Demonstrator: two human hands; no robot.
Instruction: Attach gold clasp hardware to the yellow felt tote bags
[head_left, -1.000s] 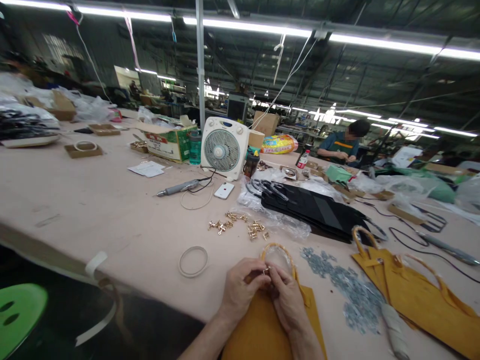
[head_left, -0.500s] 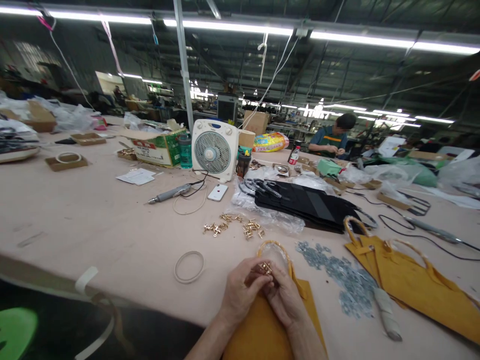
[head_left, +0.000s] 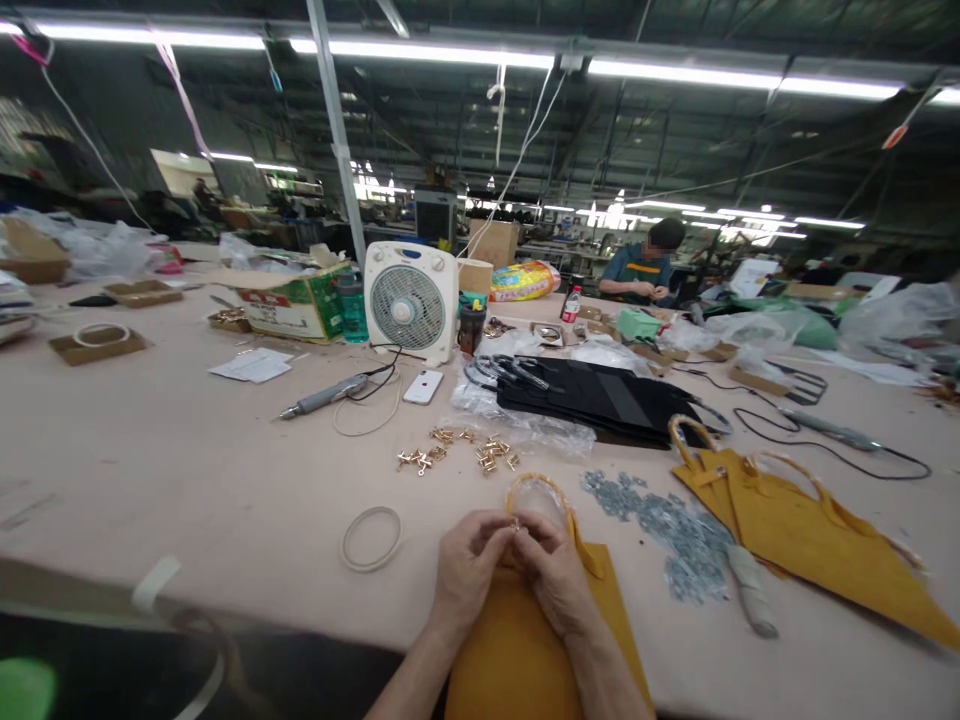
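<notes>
My left hand (head_left: pixel 466 568) and my right hand (head_left: pixel 553 575) meet above a mustard-yellow handbag (head_left: pixel 517 660), fingertips closed together. Pinched between them is a small gold-coloured metal fitting (head_left: pixel 516 526), mostly hidden by the fingers. The bag's wrapped handle (head_left: pixel 541 481) arches just beyond my knuckles. Two loose groups of similar gold fittings (head_left: pixel 491 455) lie on the table past the hands. A spread of small grey metal plates (head_left: pixel 679 545) is right of the bag.
A cream ring (head_left: pixel 372 539) lies left of my hands. Farther off are an electric screwdriver (head_left: pixel 322 397), a phone (head_left: pixel 423 387), a box fan (head_left: pixel 409 300) and black bag pieces (head_left: pixel 592 395). More yellow bags (head_left: pixel 817 530) and a wrapped tool (head_left: pixel 751 590) are at right. A co-worker (head_left: pixel 643 265) sits across.
My fingertips have drawn closer together over the bag's top, covering more of the gold metal fitting that showed between them. The view has turned slightly right.
</notes>
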